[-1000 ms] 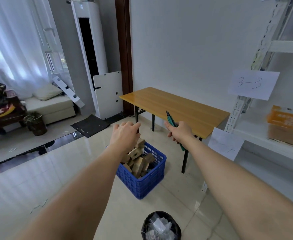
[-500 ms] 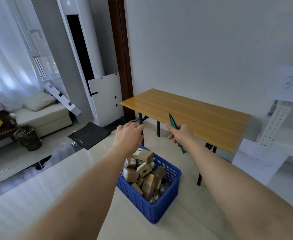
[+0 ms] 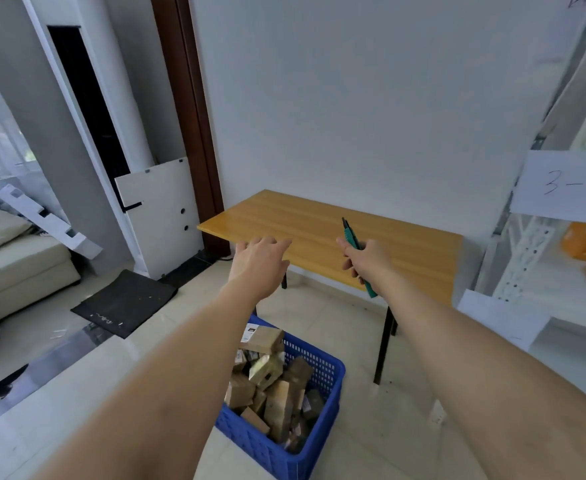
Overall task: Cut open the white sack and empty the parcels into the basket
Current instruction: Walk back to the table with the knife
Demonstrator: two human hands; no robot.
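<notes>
A blue plastic basket [image 3: 322, 370] stands on the floor below my arms, filled with several brown parcels [image 3: 274, 389]. My right hand [image 3: 366, 259] grips a green utility knife [image 3: 354, 239] whose tip points up over the wooden table [image 3: 416, 247]. My left hand [image 3: 258, 261] reaches forward with relaxed fingers near the table's front edge and holds nothing. No white sack is in view.
A white metal shelf unit [image 3: 541, 265] with paper labels stands at the right. A white panel [image 3: 160, 220] leans by the door frame, with a black mat [image 3: 125, 301] on the tiled floor. A sofa [image 3: 14, 268] sits at far left.
The view has drawn closer to the table and tilted up. Both hands now reach over the table's front edge, and the basket lies nearer, beneath my arms. The black bin has left the view.
</notes>
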